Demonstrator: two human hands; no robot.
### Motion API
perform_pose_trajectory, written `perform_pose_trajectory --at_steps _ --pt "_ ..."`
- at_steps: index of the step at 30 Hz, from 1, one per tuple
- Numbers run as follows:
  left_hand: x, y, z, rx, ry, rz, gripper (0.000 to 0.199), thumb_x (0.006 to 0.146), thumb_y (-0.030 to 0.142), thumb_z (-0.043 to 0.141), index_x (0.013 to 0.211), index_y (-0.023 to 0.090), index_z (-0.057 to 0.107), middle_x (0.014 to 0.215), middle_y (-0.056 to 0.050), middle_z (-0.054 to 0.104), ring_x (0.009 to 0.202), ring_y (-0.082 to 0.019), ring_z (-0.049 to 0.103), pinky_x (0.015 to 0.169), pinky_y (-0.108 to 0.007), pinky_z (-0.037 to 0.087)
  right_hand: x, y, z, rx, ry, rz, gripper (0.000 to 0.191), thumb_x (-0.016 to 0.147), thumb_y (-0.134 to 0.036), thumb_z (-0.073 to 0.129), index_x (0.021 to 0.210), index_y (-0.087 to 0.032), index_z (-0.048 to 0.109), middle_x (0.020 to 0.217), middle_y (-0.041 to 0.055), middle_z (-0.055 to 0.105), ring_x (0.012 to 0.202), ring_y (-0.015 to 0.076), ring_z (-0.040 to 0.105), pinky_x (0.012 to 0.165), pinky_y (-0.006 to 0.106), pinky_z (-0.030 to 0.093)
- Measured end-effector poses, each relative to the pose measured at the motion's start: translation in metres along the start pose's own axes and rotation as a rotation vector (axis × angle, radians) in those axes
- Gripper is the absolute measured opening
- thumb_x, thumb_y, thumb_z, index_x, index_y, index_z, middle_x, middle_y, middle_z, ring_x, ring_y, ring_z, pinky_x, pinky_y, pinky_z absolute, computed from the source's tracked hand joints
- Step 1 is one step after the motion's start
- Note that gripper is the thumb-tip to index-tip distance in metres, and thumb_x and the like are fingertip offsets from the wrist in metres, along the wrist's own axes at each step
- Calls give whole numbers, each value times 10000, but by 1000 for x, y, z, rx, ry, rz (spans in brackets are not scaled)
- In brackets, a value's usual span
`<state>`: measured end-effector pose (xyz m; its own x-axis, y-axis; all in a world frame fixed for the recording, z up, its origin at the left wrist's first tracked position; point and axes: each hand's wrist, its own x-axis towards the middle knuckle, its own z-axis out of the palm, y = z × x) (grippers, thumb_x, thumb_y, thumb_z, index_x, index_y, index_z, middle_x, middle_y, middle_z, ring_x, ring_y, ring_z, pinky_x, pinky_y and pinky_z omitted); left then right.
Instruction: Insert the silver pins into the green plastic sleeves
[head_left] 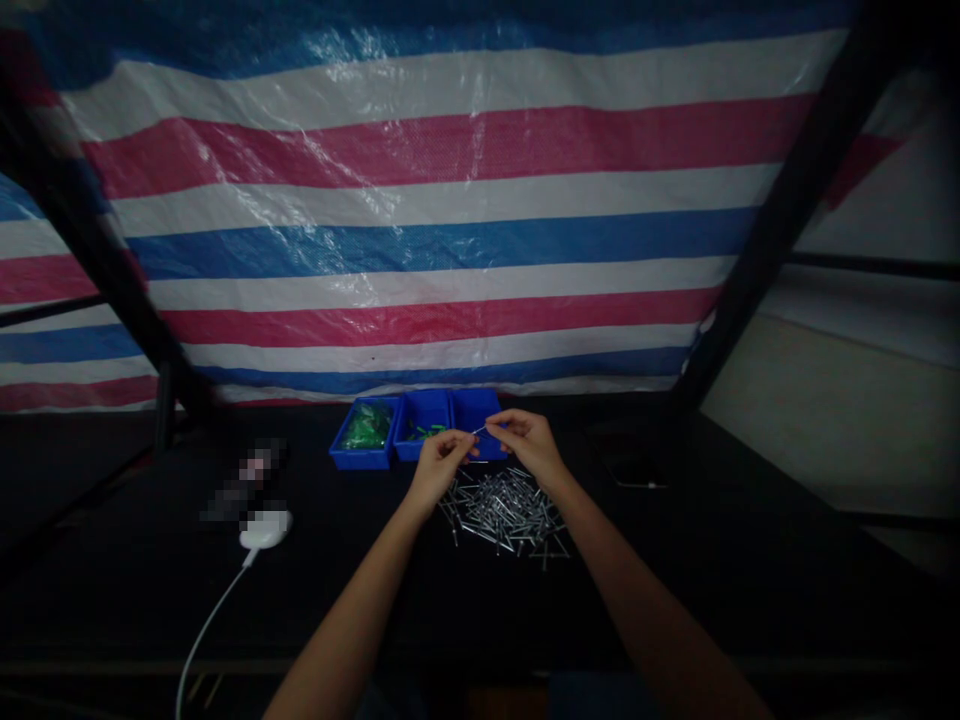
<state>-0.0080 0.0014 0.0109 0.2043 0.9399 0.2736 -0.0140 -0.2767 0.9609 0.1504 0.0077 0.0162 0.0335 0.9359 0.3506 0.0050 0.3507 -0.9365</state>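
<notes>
A thin, silvery metal pin (480,430) spans the small gap between my two hands, above the front of the blue bins. My left hand (444,458) pinches its left end. At its other end, the thumb and fingertips of my right hand (525,438) are closed. Whether any small part sits on the pin is too fine to tell. Below and between my wrists lies a loose pile of similar metal pins (504,508) on the black table. Small green pieces (429,432) lie in the middle blue bin (426,404), just beyond my left hand.
The left blue bin (361,462) holds a bag of green pieces (366,425); the right blue bin (474,402) is partly hidden by my hands. A white device with a cable (266,528) lies left, and a dark flat phone-like object (634,465) right. Striped sheeting (450,240) hangs behind.
</notes>
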Motion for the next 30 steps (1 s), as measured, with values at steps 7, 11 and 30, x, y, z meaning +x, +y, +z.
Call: perform_pose_trajectory --at_steps 7,11,30 --pt "-20 22 -18 491 175 244 274 811 394 524 863 158 655 791 -53 661 683 -156 579 657 -270 439 3 10 -5 -190 23 -64 242 676 -375 632 749 -149 681 525 7 595 428 114 495 457 235 383" --pt "-41 50 -89 976 467 378 276 818 395 507 939 181 635 906 -66 639 848 -204 566 811 -340 419 2 13 -10 -558 145 -109 206 714 -341 583 787 -191 703 565 3 608 498 125 522 517 234 386" --pt "-46 0 -316 1765 91 -271 566 786 585 366 1277 321 463 1370 -132 343 1219 -388 319 884 -559 321 1 12 -10 -844 28 -172 153 739 -224 558 828 -234 683 816 -6 678 742 172 527 688 268 400"
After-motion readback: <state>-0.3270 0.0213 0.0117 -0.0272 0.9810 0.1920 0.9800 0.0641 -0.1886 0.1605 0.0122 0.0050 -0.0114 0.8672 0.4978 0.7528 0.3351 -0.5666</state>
